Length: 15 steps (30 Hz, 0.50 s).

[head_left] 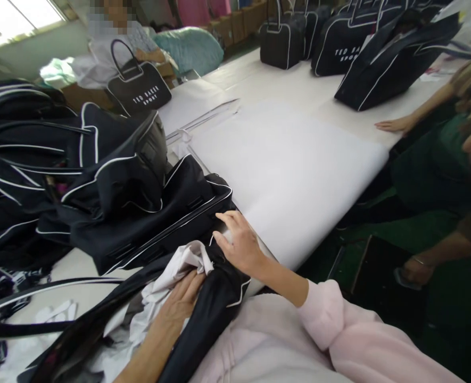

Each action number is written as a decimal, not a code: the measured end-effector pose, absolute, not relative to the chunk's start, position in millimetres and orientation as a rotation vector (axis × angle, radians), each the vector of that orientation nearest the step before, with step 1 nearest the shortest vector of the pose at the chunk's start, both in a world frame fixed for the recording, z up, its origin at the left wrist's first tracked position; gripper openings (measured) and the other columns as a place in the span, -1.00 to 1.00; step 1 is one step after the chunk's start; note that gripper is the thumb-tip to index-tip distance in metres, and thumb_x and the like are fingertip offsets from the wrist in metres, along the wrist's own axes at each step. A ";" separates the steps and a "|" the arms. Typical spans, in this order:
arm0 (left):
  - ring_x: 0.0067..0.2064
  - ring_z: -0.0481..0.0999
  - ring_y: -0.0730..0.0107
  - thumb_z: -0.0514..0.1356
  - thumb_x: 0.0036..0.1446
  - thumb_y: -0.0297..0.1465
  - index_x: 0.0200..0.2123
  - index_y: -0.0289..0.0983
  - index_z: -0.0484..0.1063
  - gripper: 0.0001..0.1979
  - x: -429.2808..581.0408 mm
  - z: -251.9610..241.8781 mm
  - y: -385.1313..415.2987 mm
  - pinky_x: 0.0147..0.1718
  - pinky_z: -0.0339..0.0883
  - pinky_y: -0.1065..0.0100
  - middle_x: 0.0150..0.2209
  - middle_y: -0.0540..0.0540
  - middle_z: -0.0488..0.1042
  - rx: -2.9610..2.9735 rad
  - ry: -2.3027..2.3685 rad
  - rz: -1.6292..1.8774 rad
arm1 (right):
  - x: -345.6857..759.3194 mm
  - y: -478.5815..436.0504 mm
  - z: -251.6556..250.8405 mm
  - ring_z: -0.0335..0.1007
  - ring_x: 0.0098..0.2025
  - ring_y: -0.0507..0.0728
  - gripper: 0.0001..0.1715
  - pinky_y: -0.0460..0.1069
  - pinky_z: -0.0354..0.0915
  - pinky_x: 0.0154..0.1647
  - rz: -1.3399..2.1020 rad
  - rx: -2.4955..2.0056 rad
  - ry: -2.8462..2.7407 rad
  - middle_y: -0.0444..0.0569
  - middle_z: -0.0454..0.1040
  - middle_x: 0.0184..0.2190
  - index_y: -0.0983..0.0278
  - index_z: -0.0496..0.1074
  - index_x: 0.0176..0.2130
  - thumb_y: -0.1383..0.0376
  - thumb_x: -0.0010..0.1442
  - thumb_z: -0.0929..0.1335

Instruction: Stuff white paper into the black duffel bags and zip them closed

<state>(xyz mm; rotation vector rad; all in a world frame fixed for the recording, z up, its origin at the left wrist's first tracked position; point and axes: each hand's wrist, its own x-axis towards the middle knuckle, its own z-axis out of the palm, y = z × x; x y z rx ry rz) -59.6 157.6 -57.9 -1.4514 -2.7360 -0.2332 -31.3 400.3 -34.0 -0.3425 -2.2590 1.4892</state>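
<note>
Our left hand [181, 300] lies open, fingers straight, on the white paper [187, 259] inside the black bag [219, 303] at the table's [283, 85] near edge; right hand [241, 244] just beyond, fingers curled over the bag rim, grip unclear. Bag runs near-left to far-right, left hand nearer the paper

Left hand [181, 302] flat, palm down, fingers extended; right hand [240, 246] ahead, fingers loosely spread.

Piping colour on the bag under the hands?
White piping on a black bag; the head view shows it best.
</note>
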 end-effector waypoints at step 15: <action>0.21 0.29 -0.06 0.08 0.29 -0.20 0.34 -0.32 0.03 -0.36 -51.8 -2.1 150.7 0.24 0.11 -0.04 0.18 -0.32 0.32 -1.325 -2.658 -0.271 | -71.1 407.6 -56.6 0.26 -0.36 -0.01 -0.72 -0.14 0.18 -0.34 2.040 0.650 -2.608 -0.18 0.31 -0.41 0.30 0.57 -0.16 0.34 0.06 0.47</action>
